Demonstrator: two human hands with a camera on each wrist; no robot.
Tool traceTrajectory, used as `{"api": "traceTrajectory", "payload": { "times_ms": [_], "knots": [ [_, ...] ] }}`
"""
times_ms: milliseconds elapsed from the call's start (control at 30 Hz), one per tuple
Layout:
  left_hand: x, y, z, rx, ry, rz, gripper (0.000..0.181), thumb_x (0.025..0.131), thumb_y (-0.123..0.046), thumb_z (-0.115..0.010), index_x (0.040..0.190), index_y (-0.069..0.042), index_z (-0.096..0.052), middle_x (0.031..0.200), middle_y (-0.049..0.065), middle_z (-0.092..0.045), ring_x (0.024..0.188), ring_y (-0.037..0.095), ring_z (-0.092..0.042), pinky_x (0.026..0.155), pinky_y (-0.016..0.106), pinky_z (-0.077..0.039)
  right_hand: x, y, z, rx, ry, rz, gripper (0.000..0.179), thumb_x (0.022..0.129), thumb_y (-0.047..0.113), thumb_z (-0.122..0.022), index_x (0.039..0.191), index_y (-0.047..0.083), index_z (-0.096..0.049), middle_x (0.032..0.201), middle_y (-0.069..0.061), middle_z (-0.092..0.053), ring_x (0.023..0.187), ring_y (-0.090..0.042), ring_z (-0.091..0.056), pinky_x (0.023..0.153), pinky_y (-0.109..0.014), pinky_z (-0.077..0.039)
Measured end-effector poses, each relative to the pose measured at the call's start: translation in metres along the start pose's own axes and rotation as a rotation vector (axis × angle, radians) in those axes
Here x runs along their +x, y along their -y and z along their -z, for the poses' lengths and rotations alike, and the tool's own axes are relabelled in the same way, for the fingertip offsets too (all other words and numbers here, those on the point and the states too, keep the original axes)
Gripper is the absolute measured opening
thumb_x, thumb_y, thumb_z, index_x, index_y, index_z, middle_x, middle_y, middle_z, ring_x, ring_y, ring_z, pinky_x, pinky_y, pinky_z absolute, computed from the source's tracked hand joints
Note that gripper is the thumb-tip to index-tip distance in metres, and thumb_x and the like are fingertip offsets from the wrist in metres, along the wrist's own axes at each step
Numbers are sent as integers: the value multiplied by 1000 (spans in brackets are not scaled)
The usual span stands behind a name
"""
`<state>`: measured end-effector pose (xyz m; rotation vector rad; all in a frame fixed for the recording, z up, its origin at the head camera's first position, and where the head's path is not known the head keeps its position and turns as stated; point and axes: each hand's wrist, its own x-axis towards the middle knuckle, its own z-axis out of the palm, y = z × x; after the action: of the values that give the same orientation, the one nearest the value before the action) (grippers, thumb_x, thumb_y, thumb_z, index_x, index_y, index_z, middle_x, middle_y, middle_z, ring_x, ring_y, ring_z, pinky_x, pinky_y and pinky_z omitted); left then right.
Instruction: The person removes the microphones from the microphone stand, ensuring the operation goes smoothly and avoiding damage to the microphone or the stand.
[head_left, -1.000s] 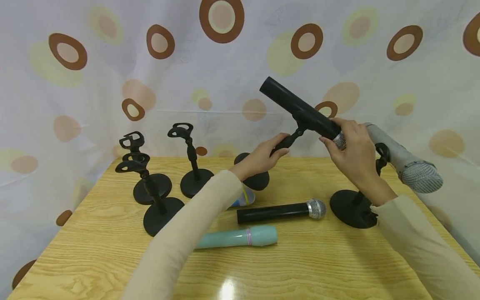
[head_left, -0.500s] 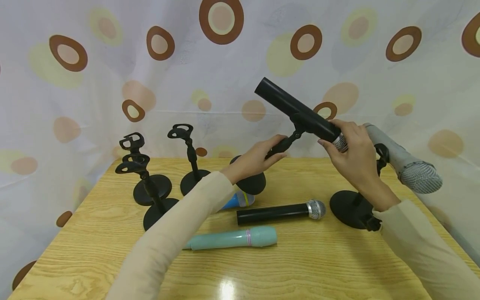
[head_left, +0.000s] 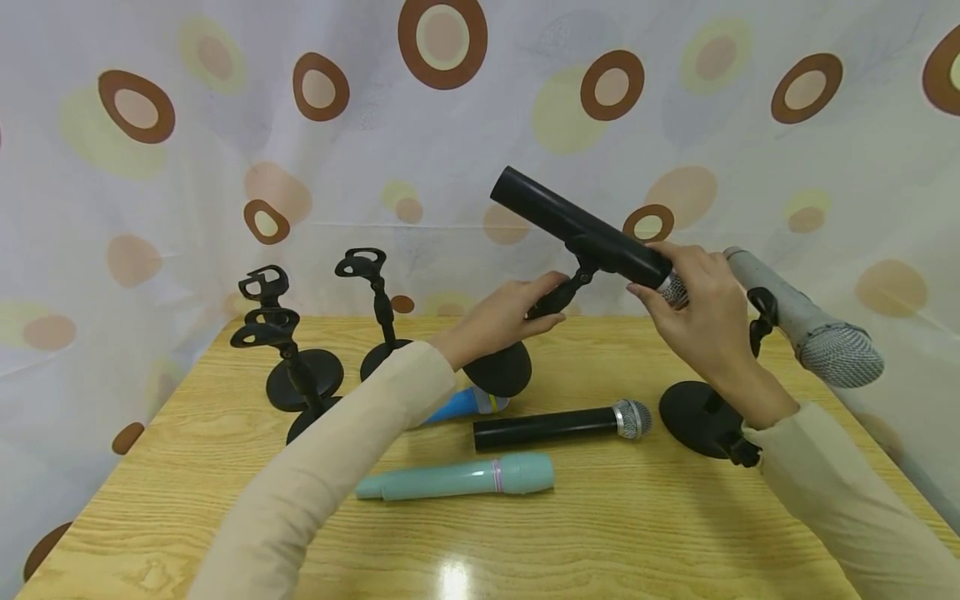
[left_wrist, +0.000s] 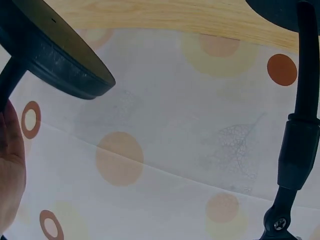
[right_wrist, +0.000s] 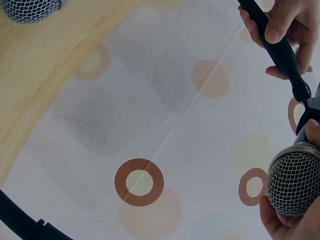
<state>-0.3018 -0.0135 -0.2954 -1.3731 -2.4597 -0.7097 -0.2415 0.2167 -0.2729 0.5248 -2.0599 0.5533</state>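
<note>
A black microphone point(head_left: 577, 227) with a silver mesh head slants in the clip of a black desk stand point(head_left: 564, 293), raised above the table. My left hand point(head_left: 495, 318) grips that stand by its pole. The stand's round base point(head_left: 501, 371) hangs tilted below the hand, and its underside point(left_wrist: 75, 37) shows in the left wrist view. With thumb and fingers, my right hand point(head_left: 701, 312) holds the microphone near its head. The mesh head point(right_wrist: 295, 180) shows between the fingers in the right wrist view. Part of the pole is hidden behind my left fingers.
On the wooden table point(head_left: 600, 542) lie another black microphone point(head_left: 555, 427), a turquoise one point(head_left: 465, 477) and a blue one point(head_left: 461, 405). Vacant stands point(head_left: 303, 379) stand at the left. At the right, a grey microphone point(head_left: 795, 308) tilts in its stand point(head_left: 693, 417), close to my right forearm.
Both hands have shifted left and slightly down, carrying the stand and black microphone together. My left forearm now uncovers more of the turquoise and blue microphones.
</note>
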Motion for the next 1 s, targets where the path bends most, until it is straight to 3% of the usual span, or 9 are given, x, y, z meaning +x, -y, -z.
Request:
{"api": "traceTrajectory", "payload": {
  "times_ms": [200,467,667,833,1000],
  "knots": [
    [-4,1,2,-9,3,-29,39,90,-22,-57,125,-12,-44,99,5,-66,80,11,-65,68,20,-52,0,5,1,-3,-10,39,45,71,11,-76,112,3,-61,91,-21,-62,73,-34,-47,62,-43,-35],
    [-8,0,9,-22,47,2,41,91,-24,-56,128,-14,-43,102,4,-65,80,11,-65,69,21,-52,-1,9,6,15,9,50,44,71,10,-75,112,1,-61,94,-21,-63,77,-36,-50,66,-47,-39],
    [-9,0,13,-24,71,5,41,91,-24,-56,128,-15,-44,103,4,-65,81,11,-65,69,20,-51,-2,10,10,33,35,33,45,71,9,-75,112,1,-60,92,-21,-63,76,-33,-50,63,-42,-35],
    [-11,4,14,-8,72,-18,40,90,-24,-56,127,-14,-46,102,3,-65,83,11,-63,72,26,-51,-4,11,13,48,68,25,44,70,9,-76,111,1,-61,87,-19,-62,71,-29,-48,61,-37,-32],
    [-14,6,16,22,78,-14,39,90,-24,-56,127,-15,-47,102,1,-64,81,9,-60,73,25,-48,-5,11,14,66,105,14,44,71,9,-75,112,2,-61,82,-16,-62,63,-18,-43,57,-26,-30]
  ]
}}
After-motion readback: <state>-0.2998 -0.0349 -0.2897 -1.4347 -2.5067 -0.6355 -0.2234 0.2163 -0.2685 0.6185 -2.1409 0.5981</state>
